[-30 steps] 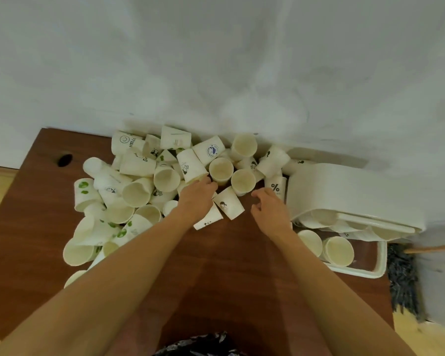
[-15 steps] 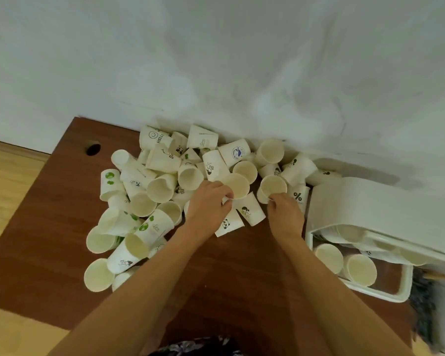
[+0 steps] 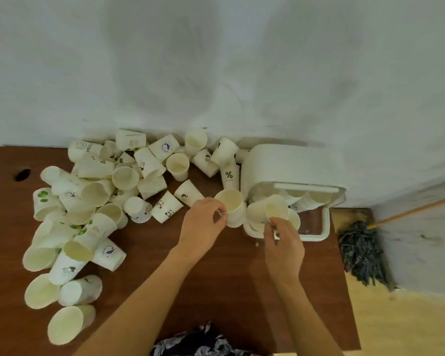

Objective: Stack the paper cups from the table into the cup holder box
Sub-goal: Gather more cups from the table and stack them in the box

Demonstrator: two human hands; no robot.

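Your left hand (image 3: 203, 224) has its grip pinched on a paper cup (image 3: 230, 209), thumb and fingers curled at the rim on the cup's near-left side. That cup stands mouth-up, just left of the cup holder box (image 3: 290, 170), w/ its body up and to the right of the hand. Your right hand (image 3: 284, 240) has its grip curled on a second cup (image 3: 266, 209), fingers at the near rim. The second cup tilts w/ its mouth toward you and sits right at the box's front-left corner, above and slightly left of the hand. The two held cups are just beside each other, nearly touching; can't tell if they actually touch.

The box is white w/ a rounded lid and a clear front tray (image 3: 316, 227), and it sits on the tabletop (image 3: 216, 291) at the right, against the wall (image 3: 216, 60). More cups show under the lid, approx. in two rows, mouths toward you.

The loose pile of cups (image 3: 100, 201) spreads over the left and back of the tabletop, most lying on their sides, some w/ green leaf prints, panda prints, a "%" mark. Nearest loose ones to your left hand: a panda cup (image 3: 166, 208) and a cup w/ a small dark print (image 3: 189, 192), both near but apart from the grip.

A mop (image 3: 360, 250) leans on the floor to the right of the tabletop.
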